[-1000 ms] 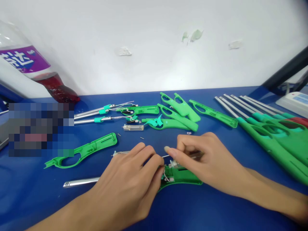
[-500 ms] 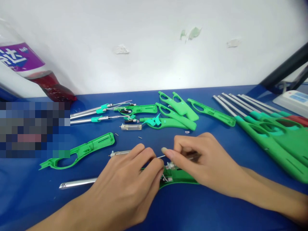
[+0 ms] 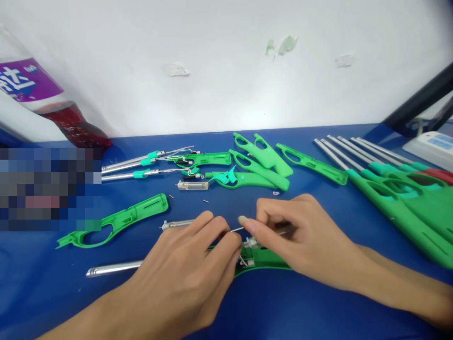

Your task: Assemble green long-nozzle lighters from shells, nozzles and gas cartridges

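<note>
Green lighter handle half (image 3: 267, 259) lies open side up beneath both hands, a metal lighter tube (image 3: 113, 269) reaching out to the left. My left hand (image 3: 191, 267) is closed over its left part, fingertips hidden. A thin white tube (image 3: 236, 230) runs from my left fingers to my right thumb. My right hand (image 3: 304, 238) is closed around a clear fuel tank (image 3: 252, 242), whose fitting shows just above the handle half. White wires (image 3: 242, 260) sit inside the handle half. Another clear fuel tank (image 3: 177, 223) lies behind my left hand.
Green handle half (image 3: 141, 212) lies left, with several handle pieces (image 3: 262, 156) behind. Metal tubes with wires (image 3: 141, 161), a fuel tank (image 3: 193, 185) and small screws (image 3: 205, 201) lie nearby. Several assembled lighters (image 3: 399, 198) are at right; a drink bottle (image 3: 71, 118) leans at left.
The view has shifted very slightly. Both hands hold nearly the same pose, with the thin tube and fuel tank in about the same place.
</note>
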### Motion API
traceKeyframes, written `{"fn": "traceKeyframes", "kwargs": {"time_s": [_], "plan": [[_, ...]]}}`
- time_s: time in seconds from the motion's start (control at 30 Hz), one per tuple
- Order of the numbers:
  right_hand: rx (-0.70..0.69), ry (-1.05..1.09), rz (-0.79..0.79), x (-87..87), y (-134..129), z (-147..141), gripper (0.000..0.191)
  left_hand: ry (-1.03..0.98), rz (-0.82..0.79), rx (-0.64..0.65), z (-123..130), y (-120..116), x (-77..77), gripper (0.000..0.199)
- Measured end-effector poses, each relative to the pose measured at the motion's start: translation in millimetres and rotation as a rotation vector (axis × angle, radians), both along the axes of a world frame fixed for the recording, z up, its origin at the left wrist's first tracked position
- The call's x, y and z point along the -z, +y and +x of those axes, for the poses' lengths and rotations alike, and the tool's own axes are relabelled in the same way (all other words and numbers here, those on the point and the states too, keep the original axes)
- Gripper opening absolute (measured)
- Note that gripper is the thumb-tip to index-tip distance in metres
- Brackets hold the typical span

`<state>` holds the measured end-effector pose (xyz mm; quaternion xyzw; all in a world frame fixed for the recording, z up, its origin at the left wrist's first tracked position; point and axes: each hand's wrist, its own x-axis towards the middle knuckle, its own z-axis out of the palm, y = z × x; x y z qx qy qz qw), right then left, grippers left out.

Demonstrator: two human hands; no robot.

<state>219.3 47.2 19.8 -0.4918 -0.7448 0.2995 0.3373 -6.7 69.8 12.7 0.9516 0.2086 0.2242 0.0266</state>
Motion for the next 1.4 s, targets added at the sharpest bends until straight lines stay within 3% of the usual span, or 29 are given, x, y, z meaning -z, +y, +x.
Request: {"fn": "traceKeyframes", "kwargs": {"time_s": [0.73, 1.4], "plan": [[-0.048, -0.151, 0.11, 4.6, -6.4, -0.2, 0.038, -0.018, 0.018, 0.02, -3.0, -0.4, 5.9, 0.013], [-0.03, -0.102, 0.066, 4.0, -6.9, -0.3, 0.038, -0.024, 0.024, 0.025, -3.7, -2.6, 3.6, 0.012]]}}
